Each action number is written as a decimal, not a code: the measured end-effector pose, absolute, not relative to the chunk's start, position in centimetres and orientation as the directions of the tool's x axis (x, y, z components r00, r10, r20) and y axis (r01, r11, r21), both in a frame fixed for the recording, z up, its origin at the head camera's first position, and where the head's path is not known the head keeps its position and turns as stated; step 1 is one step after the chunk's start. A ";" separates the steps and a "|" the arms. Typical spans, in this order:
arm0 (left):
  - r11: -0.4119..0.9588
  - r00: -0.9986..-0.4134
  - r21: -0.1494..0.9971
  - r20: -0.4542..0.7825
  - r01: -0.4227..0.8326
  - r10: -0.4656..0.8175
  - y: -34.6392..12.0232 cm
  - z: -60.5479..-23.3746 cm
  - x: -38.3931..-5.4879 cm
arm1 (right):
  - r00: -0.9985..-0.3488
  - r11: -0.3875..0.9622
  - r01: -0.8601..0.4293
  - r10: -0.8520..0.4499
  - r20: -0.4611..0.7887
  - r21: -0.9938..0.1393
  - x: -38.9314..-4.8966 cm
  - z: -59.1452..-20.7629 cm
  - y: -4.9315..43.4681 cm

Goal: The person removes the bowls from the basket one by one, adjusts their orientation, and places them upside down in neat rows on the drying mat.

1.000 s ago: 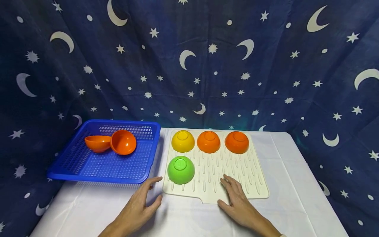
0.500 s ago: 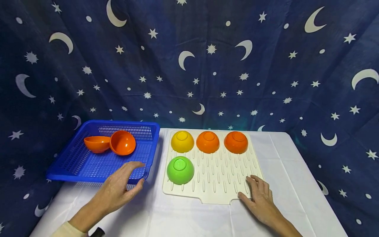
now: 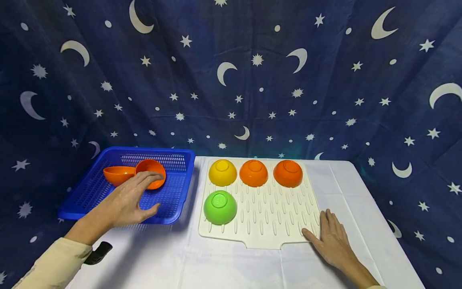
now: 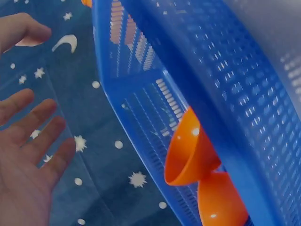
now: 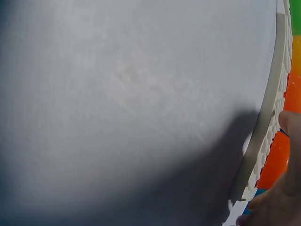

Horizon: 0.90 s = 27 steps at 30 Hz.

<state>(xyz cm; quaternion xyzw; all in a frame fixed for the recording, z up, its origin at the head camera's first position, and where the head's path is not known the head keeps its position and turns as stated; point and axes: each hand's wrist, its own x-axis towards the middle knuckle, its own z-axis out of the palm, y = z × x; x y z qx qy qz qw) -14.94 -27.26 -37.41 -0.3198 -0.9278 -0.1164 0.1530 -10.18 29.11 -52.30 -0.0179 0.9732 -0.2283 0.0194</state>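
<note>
My left hand (image 3: 126, 200) reaches over the blue basket (image 3: 169, 200) with fingers extended and thumb apart, holding nothing. In the head view its fingertips overlap an orange bowl (image 3: 149, 165) that lies tipped in the basket against another orange bowl (image 3: 116, 175). The left wrist view shows the palm beside the basket wall and both bowls (image 4: 186, 155) inside. My right hand (image 3: 333, 241) rests at the front right corner of a white ribbed drainer mat (image 3: 267, 216), thumb over its edge, gripping nothing. On the mat, upside down, sit a green bowl (image 3: 220, 207), a yellow bowl (image 3: 222, 172) and two orange bowls (image 3: 254, 173).
A white cloth (image 3: 223, 269) covers the table. Behind it hangs a dark blue curtain (image 3: 202, 80) with moons and stars. The basket stands on the left, close beside the mat. Near my left sleeve (image 3: 54, 261) is a black object (image 3: 98, 253).
My left hand has moved left and forward from beside the mat to over the basket. My right hand has slid right to the mat's corner. The bowls have stayed put.
</note>
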 end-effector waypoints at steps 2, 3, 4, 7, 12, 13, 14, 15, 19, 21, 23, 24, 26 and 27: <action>0.786 -0.781 0.149 0.323 0.600 0.535 -27.7 -37.4 -15.6 | -0.998 0.903 -0.033 -0.051 -0.031 -0.428 -10.4 -52.4 29.2; 0.795 -0.797 0.163 0.300 0.585 0.525 -27.8 -37.4 -15.9 | -0.998 0.906 -0.034 -0.055 -0.037 -0.421 -10.4 -52.4 29.2; 0.801 -0.808 0.174 0.282 0.573 0.517 -28.1 -37.3 -16.3 | -0.997 0.908 -0.036 -0.059 -0.042 -0.418 -10.5 -52.4 29.3; 0.829 -0.852 0.209 0.209 0.518 0.480 -28.7 -37.0 -17.6 | -0.996 0.909 -0.045 -0.072 -0.050 -0.414 -10.6 -52.3 29.5; 0.862 -0.897 0.249 0.110 0.443 0.429 -29.7 -36.5 -19.9 | -0.992 0.903 -0.085 -0.117 -0.052 -0.420 -10.8 -51.8 29.9; 0.868 -0.905 0.258 0.088 0.425 0.417 -29.8 -36.5 -20.3 | -0.990 0.903 -0.090 -0.125 -0.058 -0.420 -10.8 -51.7 30.0; 0.874 -0.912 0.268 0.062 0.406 0.405 -29.8 -36.5 -20.7 | -0.989 0.904 -0.093 -0.131 -0.065 -0.417 -10.8 -51.6 30.1; 0.879 -0.919 0.277 0.042 0.387 0.392 -29.9 -36.5 -21.0 | -0.988 0.907 -0.098 -0.140 -0.073 -0.409 -10.8 -51.5 30.1; 0.896 -0.937 0.300 -0.015 0.328 0.348 -30.2 -36.7 -21.9 | -0.986 0.907 -0.104 -0.148 -0.078 -0.409 -10.8 -51.5 30.2; 0.899 -0.941 0.303 -0.026 0.315 0.338 -30.4 -36.9 -22.4 | -0.986 0.900 -0.106 -0.149 -0.070 -0.422 -10.8 -51.6 30.3; 0.905 -0.943 0.296 -0.038 0.305 0.330 -30.6 -37.1 -23.0 | -0.987 0.892 -0.109 -0.150 -0.060 -0.438 -10.8 -51.7 30.5; 0.909 -0.945 0.292 -0.051 0.296 0.324 -30.8 -37.3 -23.3 | -0.987 0.890 -0.113 -0.153 -0.055 -0.442 -10.8 -51.7 30.5; 0.920 -0.949 0.289 -0.088 0.266 0.302 -31.0 -37.6 -24.0 | -0.986 0.887 -0.117 -0.157 -0.054 -0.446 -10.7 -51.8 30.7; 0.925 -0.951 0.284 -0.108 0.250 0.290 -31.2 -37.7 -24.3 | -0.986 0.887 -0.116 -0.157 -0.054 -0.447 -10.7 -51.8 30.7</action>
